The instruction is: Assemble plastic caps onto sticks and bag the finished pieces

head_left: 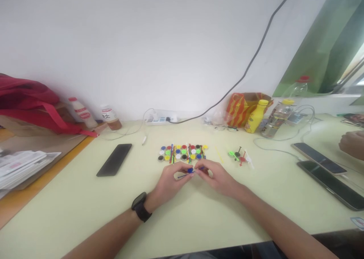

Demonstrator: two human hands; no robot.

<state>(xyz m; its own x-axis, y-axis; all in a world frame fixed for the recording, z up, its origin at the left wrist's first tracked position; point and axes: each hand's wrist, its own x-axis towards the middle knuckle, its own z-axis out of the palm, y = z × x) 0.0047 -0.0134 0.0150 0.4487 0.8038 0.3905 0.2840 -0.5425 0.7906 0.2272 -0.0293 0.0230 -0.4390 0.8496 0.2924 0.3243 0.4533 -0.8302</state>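
Note:
My left hand [171, 181], with a black watch on its wrist, pinches a small blue round piece [190, 170] between thumb and fingers. A thin blue stick [183, 175] runs along the left thumb toward my right hand. My right hand [216, 176] is closed at the fingertips right beside the blue piece; what it grips is too small to make out. Just beyond both hands lie rows of small round pieces [184, 157] with coloured tops, with bundles of coloured sticks [171, 154] between them.
Loose coloured plastic pieces [241, 156] and a yellow stick [219, 154] lie to the right. A black phone [114, 160] is at left, two more phones [331, 185] at right. Bottles [256, 116] and a power strip [160, 119] stand by the wall. Another person's hand [352, 144] shows at far right.

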